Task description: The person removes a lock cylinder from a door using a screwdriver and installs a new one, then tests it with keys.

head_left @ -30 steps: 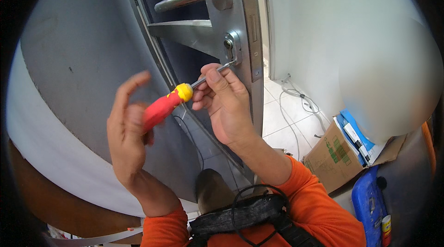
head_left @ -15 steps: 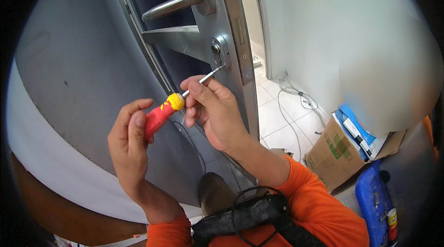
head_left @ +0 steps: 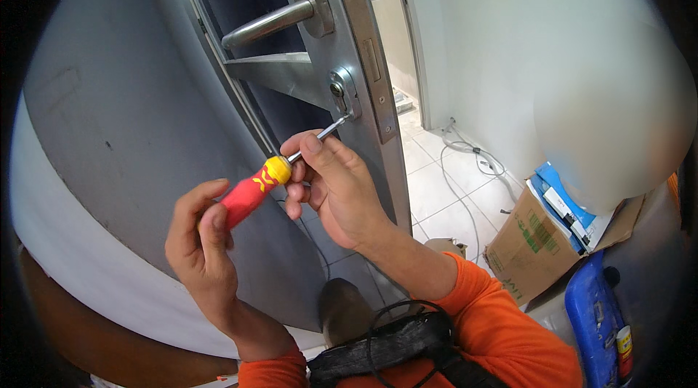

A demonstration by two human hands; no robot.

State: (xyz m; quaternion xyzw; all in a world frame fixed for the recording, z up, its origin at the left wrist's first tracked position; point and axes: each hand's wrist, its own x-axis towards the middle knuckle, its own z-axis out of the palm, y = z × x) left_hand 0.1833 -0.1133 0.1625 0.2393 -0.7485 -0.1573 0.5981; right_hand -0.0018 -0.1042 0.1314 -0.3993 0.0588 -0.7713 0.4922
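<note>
A screwdriver [head_left: 246, 200] with a red and yellow handle slants up toward the lock plate [head_left: 347, 87] on the silver metal door [head_left: 324, 54]. Its tip touches or nearly touches the plate’s bottom, below the keyhole. My left hand [head_left: 207, 253] is closed around the rear of the handle, thumb along it. My right hand [head_left: 342, 203] pinches the steel shaft between thumb and forefinger, just ahead of the yellow collar, its other fingers curled below. A round-based lever handle [head_left: 269, 22] sits above the lock on the door.
At right are a white wall [head_left: 480, 46], coiled cables [head_left: 483, 163] on white floor tiles [head_left: 429, 199], a cardboard box [head_left: 531, 250] holding blue-and-white items and a blue plastic object [head_left: 585, 301] beside a can [head_left: 624, 352]. A curved grey surface [head_left: 102, 134] stands at left.
My left fingers, raised apart around the handle a second ago, have closed more onto its rear end. The door and both hands appear lower in the picture; the door also sits further left.
</note>
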